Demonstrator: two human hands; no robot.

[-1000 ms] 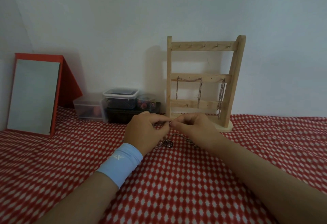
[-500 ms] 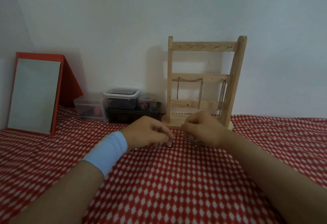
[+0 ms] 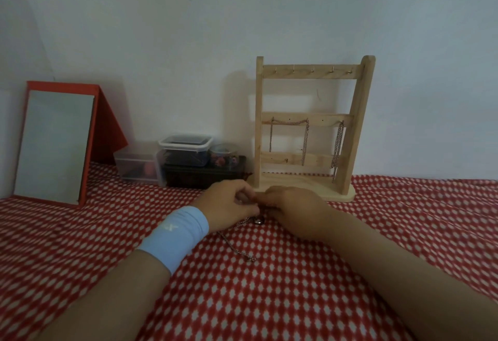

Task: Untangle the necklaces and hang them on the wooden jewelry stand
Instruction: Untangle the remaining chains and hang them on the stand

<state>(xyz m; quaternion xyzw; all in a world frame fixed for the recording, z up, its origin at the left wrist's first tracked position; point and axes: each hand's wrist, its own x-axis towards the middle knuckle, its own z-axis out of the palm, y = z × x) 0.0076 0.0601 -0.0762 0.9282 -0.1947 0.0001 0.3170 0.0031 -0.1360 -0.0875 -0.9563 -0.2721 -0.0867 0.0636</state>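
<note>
The left hand (image 3: 229, 202), the one with the light blue wristband (image 3: 176, 235), and the right hand (image 3: 295, 206) meet tip to tip. They are just in front of the tall wooden jewelry stand (image 3: 259, 125). The fingers of both hands are curled in tight. They seem to pinch a thin silver necklace (image 3: 244, 256), but the bit between the tips is too small to see.

The necklace's small round pendant (image 3: 259, 220) lies on the red and white checked cloth (image 3: 296, 287) on the desk, right under the hands. The loose end of the chain trails toward the near side.

Two hanging chains (image 3: 338, 146) are on the middle bar of the stand, so part of the job looks done. This necklace is not yet up there.

The step looks like picking a knot loose. It is best to go slow and pull softly, because a hard tug would likely make a knot tighter. Leaving the pendant on the cloth should keep its weight from dragging on the chain. Once the chain runs free, the hands can lift it by one end to a little hook. They should take care not to bump the stand.

A red standing mirror (image 3: 54, 144) is far to the left. Some clear plastic boxes (image 3: 186, 149) sit between it and the stand.
</note>
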